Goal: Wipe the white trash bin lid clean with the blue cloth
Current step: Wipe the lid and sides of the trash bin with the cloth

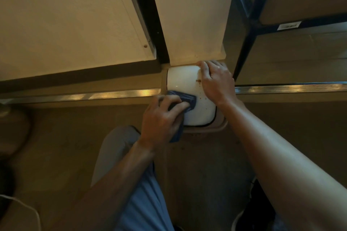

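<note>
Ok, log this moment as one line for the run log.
stage: wiping | left hand: grips cloth on lid | right hand: rests on lid's far right edge | brown spots: remain near right hand

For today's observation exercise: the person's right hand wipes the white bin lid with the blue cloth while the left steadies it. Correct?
Not quite. In the head view the left hand holds the blue cloth on the white bin lid; the right hand steadies it.
</note>
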Demonstrator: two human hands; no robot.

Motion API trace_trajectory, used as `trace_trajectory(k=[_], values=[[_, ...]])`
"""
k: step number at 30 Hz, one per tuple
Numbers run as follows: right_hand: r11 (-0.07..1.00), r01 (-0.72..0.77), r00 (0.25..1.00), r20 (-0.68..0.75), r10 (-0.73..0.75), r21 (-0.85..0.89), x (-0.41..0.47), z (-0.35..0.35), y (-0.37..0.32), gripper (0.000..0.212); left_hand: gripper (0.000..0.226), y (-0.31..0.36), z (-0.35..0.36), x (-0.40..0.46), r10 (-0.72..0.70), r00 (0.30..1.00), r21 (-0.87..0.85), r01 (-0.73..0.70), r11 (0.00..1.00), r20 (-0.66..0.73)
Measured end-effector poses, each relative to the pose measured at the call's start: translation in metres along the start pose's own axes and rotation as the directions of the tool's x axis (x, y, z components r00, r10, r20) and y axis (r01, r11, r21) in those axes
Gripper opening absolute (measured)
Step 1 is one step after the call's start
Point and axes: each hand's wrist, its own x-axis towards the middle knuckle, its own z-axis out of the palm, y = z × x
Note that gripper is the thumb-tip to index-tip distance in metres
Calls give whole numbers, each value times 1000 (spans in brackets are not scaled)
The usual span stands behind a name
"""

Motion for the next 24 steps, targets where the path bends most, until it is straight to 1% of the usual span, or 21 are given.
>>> trace_trajectory(k=[2,5,8,11,13,14,17,19,21,24], values=[[1000,-2,1000,-1,2,6,1,-1,1,39,26,14,5,7,4,1000,-8,-4,1000,-12],[1000,-6,1000,8,6,10,1,-1,2,39,24,28,10,-1,78,996,-30,-76,997,52],[1000,-11,1000,7,11,6,1,0,2,40,24,15,4,-8,134,985,-35,-131,991,107],[1000,-15,1000,-11,15,3,1,2,4,40,26,5,0,0,70,995,-28,-68,997,75],[1000,-15,1000,-14,15,-1,1,3,4,40,26,13,2,8,8,1000,-35,-7,999,28],[1000,-19,1000,-13,18,-2,1,3,3,41,26,20,5,9,1,1000,-41,0,999,21],[1000,-19,1000,-3,19,10,2,2,5,40,26,32,10,-1,94,991,-35,-91,995,93],[1000,-19,1000,6,19,7,1,2,5,39,25,23,7,-8,146,977,1,-148,989,155],[1000,-20,1000,2,20,-2,1,2,4,39,26,12,3,-9,138,978,28,-144,989,154],[1000,-8,1000,-7,8,-8,0,3,4,41,31,12,4,-4,69,993,26,-72,997,95]])
